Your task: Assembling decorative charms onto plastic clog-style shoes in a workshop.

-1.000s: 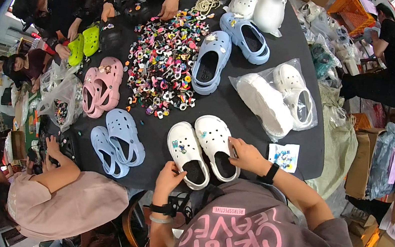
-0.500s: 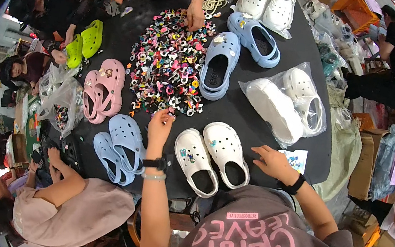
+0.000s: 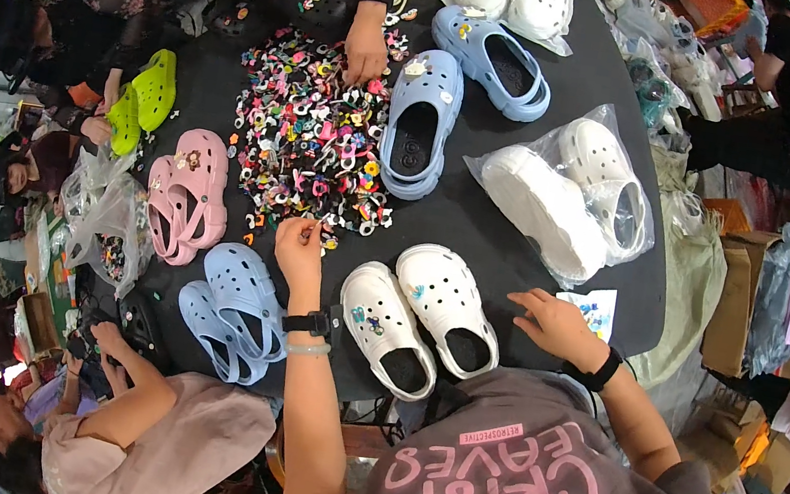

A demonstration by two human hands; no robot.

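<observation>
My left hand is at the near edge of a heap of colourful shoe charms, its thumb and fingers pinched on a small pale charm. Its details are too small to make out. To its right a pair of white clogs stands side by side, toes away from me; a few blue and dark charms sit on their uppers. My right hand is open beside the right white clog, fingers spread and holding nothing. Close to it lies a small clear packet with blue bits.
Light blue clogs, pink clogs and green clogs line the left. Beyond the heap are another blue pair and bagged white clogs. A co-worker's hand reaches into the heap; another person sits at my left.
The view has shifted slightly. The co-worker across the table has reached nearer into the heap, and a dark clog by their other hand shows more. My hands keep nearly the same pose.
</observation>
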